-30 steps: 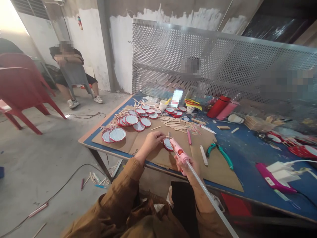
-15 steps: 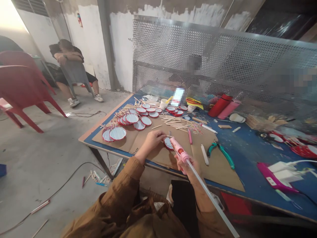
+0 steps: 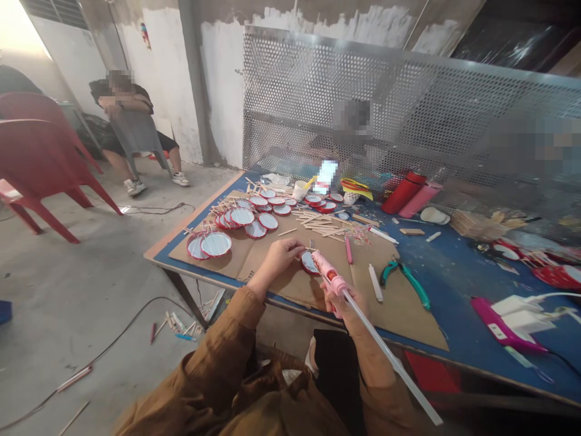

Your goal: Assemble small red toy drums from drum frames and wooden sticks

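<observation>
A pink hot glue gun [image 3: 336, 282] is gripped in my right hand [image 3: 347, 301], its nozzle over a small red-rimmed disc [image 3: 310, 262] with a pale face. From the back of the gun a long translucent glue stick [image 3: 385, 351] runs toward me. My left hand [image 3: 285, 257] pinches at the disc's upper left edge, where a short bit of stick pokes up; the fingertips partly hide the hold. The disc sits low over the cardboard sheet [image 3: 272, 275]. Several finished-looking red-rimmed discs [image 3: 242, 217] with wooden sticks are heaped to the far left.
Loose wooden sticks [image 3: 320, 224] lie behind my hands. Teal-handled pliers [image 3: 413, 284], a white stick [image 3: 375, 283] and a pink marker-like stick [image 3: 348, 250] are to the right. Beyond are a magenta power strip [image 3: 503, 330], a red bottle [image 3: 403, 192] and a lit phone [image 3: 325, 177]. A person sits on a chair [image 3: 136, 136] at left.
The glue gun has tilted very slightly, and the rear end of its glue stick has swung a little up and to the right. My left hand keeps its place at the disc.
</observation>
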{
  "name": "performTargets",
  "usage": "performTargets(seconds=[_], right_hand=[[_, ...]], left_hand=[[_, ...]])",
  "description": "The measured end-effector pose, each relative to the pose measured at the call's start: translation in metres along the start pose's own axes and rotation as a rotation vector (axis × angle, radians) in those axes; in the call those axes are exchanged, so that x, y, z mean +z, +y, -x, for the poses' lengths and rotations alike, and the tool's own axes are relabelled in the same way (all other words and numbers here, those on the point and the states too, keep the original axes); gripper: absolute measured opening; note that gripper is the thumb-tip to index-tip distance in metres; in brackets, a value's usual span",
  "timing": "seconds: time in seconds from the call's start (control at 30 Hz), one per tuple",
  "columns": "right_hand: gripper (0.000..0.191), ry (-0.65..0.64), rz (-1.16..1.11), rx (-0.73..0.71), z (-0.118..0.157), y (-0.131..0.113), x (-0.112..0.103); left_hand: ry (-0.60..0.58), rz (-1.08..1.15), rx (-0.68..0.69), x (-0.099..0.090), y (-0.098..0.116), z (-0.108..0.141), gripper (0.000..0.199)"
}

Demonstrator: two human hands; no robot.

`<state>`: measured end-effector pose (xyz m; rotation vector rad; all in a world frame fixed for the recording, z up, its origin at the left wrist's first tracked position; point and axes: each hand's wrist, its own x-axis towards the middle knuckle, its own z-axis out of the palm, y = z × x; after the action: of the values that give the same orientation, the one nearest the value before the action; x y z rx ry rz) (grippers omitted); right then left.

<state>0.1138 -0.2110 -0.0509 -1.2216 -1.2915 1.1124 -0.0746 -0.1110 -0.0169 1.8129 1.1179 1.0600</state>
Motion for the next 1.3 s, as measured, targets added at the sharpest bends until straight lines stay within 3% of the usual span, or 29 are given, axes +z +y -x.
performTargets(seconds=[0.57,0.87,1.1,1.3], right_hand=[[0.048,0.079,0.022,-0.015,0.005,-0.011,0.008],[0.045,0.067,-0.022,-0.015,0.002,-0.007,0.006],[0.048,-0.021,0.037,0.032,-0.002,0.001,-0.004],[0.051,0.074,-0.056,-0.106,0.008,-0.008,-0.01]], left_hand=[[-0.009,-0.046,-0.016,-0.001,0.001,0.0,0.025],[-0.02,0.017,-0.012,0.0,-0.001,-0.001,0.022],[0.012,0.005,-0.017,-0.001,-0.001,-0.001,0.023],[0.034,-0.003,-0.035,-0.001,-0.002,-0.002,0.022]])
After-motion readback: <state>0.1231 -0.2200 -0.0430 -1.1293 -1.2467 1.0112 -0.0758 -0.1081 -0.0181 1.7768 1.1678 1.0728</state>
